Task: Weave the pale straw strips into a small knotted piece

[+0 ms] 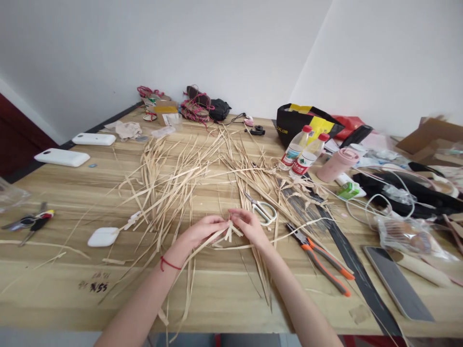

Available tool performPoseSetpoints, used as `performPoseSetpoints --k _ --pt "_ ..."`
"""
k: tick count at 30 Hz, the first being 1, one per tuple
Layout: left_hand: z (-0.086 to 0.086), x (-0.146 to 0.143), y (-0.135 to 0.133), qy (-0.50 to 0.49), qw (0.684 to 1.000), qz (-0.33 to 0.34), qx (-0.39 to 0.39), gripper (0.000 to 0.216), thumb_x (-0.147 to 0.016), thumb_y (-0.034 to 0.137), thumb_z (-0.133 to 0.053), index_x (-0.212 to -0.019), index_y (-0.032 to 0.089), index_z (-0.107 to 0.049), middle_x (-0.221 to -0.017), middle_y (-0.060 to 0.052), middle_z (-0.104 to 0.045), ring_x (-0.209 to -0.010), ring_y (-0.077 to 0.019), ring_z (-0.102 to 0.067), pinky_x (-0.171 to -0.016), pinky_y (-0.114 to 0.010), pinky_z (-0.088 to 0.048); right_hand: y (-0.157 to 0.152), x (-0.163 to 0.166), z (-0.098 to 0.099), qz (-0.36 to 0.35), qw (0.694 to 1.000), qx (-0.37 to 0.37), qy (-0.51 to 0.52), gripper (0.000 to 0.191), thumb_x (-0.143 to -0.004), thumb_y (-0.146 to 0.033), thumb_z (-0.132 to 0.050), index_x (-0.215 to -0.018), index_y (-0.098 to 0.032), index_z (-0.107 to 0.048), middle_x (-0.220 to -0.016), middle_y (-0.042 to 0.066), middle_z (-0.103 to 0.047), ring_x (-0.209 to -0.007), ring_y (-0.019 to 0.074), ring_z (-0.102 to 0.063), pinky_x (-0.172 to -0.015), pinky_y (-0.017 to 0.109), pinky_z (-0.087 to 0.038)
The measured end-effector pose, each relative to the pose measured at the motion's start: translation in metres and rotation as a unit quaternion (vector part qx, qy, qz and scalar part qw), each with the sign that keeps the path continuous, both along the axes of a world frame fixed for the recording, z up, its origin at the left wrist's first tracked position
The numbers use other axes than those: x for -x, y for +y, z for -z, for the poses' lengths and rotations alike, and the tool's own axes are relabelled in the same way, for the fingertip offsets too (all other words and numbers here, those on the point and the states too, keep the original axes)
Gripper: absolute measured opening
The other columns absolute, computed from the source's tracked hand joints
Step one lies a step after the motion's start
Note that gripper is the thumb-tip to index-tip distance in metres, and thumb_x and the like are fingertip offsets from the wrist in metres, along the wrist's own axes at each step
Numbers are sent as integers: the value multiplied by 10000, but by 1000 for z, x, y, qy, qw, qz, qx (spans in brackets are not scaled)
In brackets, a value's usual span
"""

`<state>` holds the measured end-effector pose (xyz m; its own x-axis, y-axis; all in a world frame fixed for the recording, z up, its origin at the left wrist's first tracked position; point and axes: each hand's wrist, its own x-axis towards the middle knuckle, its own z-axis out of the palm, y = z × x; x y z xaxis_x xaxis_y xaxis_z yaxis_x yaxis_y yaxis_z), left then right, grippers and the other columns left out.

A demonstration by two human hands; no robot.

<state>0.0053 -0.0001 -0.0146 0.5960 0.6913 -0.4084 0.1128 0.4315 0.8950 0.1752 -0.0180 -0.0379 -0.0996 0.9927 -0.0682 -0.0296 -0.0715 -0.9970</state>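
My left hand (206,230) and my right hand (249,225) meet over the wooden table (224,294), fingers pinched on a small knot of pale straw strips (229,232) between them. Long ends of those strips trail toward me and off to the right. A red thread is tied around my left wrist. A large loose pile of straw strips (188,178) spreads across the table beyond my hands. White-handled scissors (263,210) lie just past my right hand.
Orange-handled pliers (320,259) and a dark flat strip (347,255) lie to the right, beside a tablet (396,284). Two water bottles (302,154), a pink cup (338,165), a black bag (307,123) and cables crowd the right. White cases (103,236), (61,157) and small pliers (34,224) sit left.
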Motion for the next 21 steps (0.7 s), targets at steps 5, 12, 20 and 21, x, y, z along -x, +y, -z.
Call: performPoseSetpoints --k 5,12,20,21 --pt "3 1 4 30 998 -2 -56 324 -644 426 -650 -696 113 -584 -545 27 -497 -463 -71 -411 -453 -202 -303 0 2 0 -11 999 17 26 417 -651 -333 -682 -1037 -194 -607 -911 58 -640 -743 173 -609 -695 314 -476" --pt "12 9 12 49 995 9 -86 292 -654 369 -638 -795 114 -624 -617 7 -536 -550 -97 -462 -520 -204 -338 -1 0 -2 -68 993 33 86 568 -607 -272 -731 -1136 -201 -536 -939 40 -613 -590 89 -572 -558 223 -432" --pt "16 10 13 60 993 30 -96 292 -653 365 -624 -801 114 -637 -609 8 -540 -548 -99 -459 -523 -210 -337 2 -6 1 -112 989 24 96 595 -589 -224 -740 -1145 -220 -527 -936 22 -606 -531 51 -522 -490 188 -395" --pt "16 10 13 60 993 27 -95 293 -652 362 -626 -806 113 -639 -612 6 -542 -548 -99 -461 -523 -211 -338 2 -7 1 -116 989 22 91 594 -591 -221 -739 -1145 -221 -526 -933 20 -606 -530 49 -517 -487 185 -394"
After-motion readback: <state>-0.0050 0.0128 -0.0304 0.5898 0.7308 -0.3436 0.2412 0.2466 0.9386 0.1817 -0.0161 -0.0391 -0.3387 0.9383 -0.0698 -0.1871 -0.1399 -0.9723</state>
